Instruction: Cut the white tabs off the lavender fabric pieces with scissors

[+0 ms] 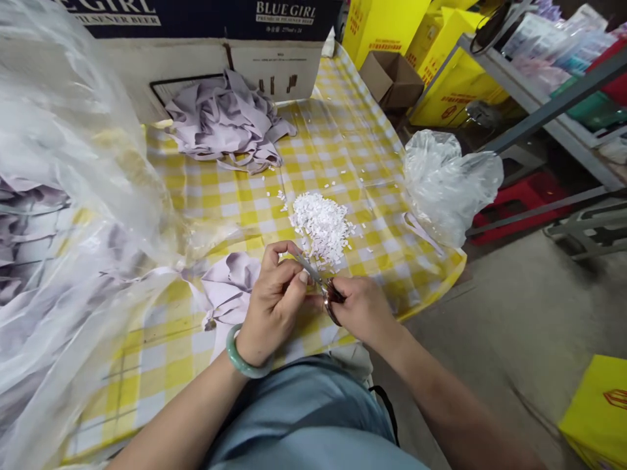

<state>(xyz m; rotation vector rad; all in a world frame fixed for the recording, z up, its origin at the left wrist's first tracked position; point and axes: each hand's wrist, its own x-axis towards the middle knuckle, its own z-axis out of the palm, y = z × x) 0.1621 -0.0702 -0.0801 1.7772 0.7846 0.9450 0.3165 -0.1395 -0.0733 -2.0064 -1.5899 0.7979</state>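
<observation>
My right hand (365,310) is closed around the dark handles of a pair of scissors (333,300). The scissor blades point up and left, reaching to the fingers of my left hand (277,290). That hand is pinched, thumb against fingers; what it holds is too small and too covered to make out. A green bangle circles the left wrist. Just beyond both hands lies a heap of tiny white cut pieces (321,225), with stray bits scattered around it. A lavender fabric piece (230,287) rests beside my left hand, partly hidden behind it.
A yellow checked tablecloth (343,137) covers the table. Lavender straps (225,124) are piled against a beer carton (274,65) at the back. Clear plastic sheeting (73,130) drapes over the left side, and a crumpled plastic bag (448,183) sits at the right edge near a metal rack (543,117).
</observation>
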